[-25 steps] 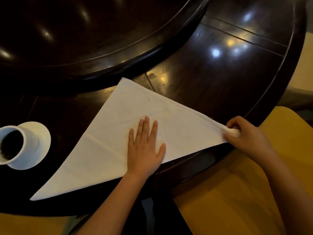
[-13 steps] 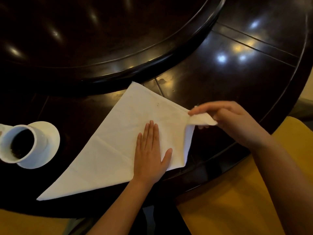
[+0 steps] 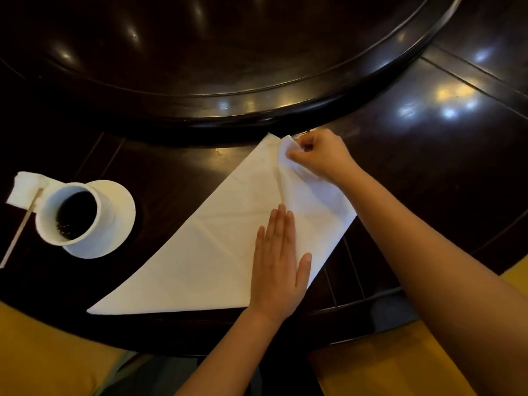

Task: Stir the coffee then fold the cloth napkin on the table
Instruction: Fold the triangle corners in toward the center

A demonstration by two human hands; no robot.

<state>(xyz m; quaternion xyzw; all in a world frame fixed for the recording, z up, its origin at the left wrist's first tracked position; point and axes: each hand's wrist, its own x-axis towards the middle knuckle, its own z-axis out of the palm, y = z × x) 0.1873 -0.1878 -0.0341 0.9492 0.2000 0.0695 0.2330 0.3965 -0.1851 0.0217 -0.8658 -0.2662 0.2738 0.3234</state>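
Coffee cup (image 3: 75,215) sits on its saucer at the far left of the table (image 3: 428,172), stirrer (image 3: 20,228) parked beside it. Your left hand (image 3: 278,261) lies flat, fingers straight, pinning the cloth napkin (image 3: 205,252) mid-table. Your right hand (image 3: 321,155) just swept the right corner, pinched in its fingers, up to the top point. So the second fold's basically landing.

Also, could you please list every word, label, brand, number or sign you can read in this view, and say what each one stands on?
None: no readable text shows anywhere in this view.
The cloth napkin is plain white, with only creases.
The coffee cup and its saucer are plain white, with no print in view.
The paper napkin and stir stick bear no marks.
The dark table shows only light reflections.
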